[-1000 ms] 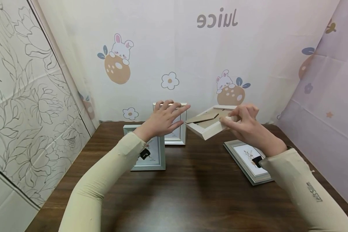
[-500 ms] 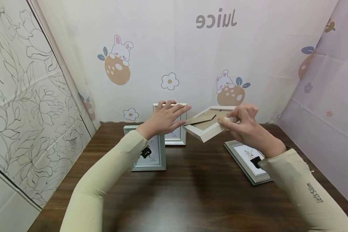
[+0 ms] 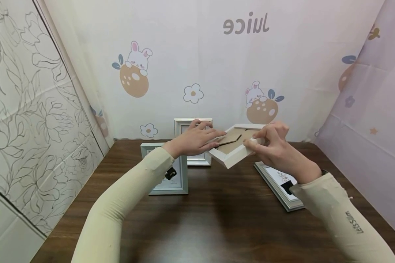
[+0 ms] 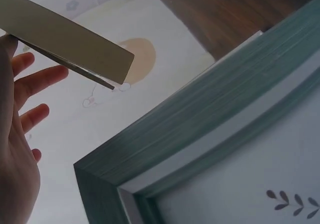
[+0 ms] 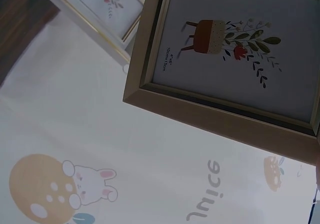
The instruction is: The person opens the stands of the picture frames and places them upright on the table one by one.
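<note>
My right hand (image 3: 276,146) pinches one side of a white picture frame (image 3: 237,155), thumb on its back, and holds it tilted above the table. The brown backing board faces up, with a stand leg (image 3: 230,141) on it. Spread, fairly straight fingers of my left hand (image 3: 195,141) reach the frame's left end; thumb and forefinger lie at the leg. In the left wrist view the frame's side (image 4: 75,39) appears above those fingers. The right wrist view shows the frame's front, a potted-plant print (image 5: 220,49). My right hand is mostly outside that view.
A green picture frame (image 3: 185,175) stands upright below my left forearm. Behind it stands a silver-white frame (image 3: 197,162). To the right, another frame (image 3: 276,190) lies face up on the dark wooden table (image 3: 217,219), partly under my right wrist. Printed cloth (image 3: 197,54) hangs behind.
My left hand has moved right and slightly down, from beside the frame onto its stand leg. The right hand has shifted the held frame slightly lower and left.
</note>
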Motion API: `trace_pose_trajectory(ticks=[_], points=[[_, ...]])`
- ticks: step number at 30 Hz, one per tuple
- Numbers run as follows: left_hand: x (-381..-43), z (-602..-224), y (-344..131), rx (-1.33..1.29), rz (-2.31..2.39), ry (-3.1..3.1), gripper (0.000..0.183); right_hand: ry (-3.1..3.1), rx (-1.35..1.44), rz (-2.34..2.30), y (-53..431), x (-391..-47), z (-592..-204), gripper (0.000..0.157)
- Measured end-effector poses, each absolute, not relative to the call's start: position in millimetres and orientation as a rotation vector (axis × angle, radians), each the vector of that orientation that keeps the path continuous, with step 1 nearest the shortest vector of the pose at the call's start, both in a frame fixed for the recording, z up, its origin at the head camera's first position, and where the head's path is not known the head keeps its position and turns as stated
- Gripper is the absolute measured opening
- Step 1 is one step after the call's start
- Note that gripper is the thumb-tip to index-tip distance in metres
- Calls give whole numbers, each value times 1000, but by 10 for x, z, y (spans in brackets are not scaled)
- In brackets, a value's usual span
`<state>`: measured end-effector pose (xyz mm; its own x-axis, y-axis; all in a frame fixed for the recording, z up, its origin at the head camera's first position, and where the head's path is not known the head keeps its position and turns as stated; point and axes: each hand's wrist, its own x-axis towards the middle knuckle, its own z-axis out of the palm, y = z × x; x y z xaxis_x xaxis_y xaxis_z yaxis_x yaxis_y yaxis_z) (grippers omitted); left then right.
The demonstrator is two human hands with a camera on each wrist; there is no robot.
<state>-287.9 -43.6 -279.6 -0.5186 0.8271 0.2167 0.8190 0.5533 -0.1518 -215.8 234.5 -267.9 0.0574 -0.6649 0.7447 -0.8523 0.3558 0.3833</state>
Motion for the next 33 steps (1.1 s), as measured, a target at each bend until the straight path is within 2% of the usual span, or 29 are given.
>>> trace_pose_trajectory(ticks=[15,33], points=[[-2907,-2836,-460,-1455,44,-2408,46,-1690,1400,230,2331,-2095,-2624,23],[-2919,-2704,-539,-1391,47,-2337,39,-1717,1434,279,2314,-2119,-2621,24]])
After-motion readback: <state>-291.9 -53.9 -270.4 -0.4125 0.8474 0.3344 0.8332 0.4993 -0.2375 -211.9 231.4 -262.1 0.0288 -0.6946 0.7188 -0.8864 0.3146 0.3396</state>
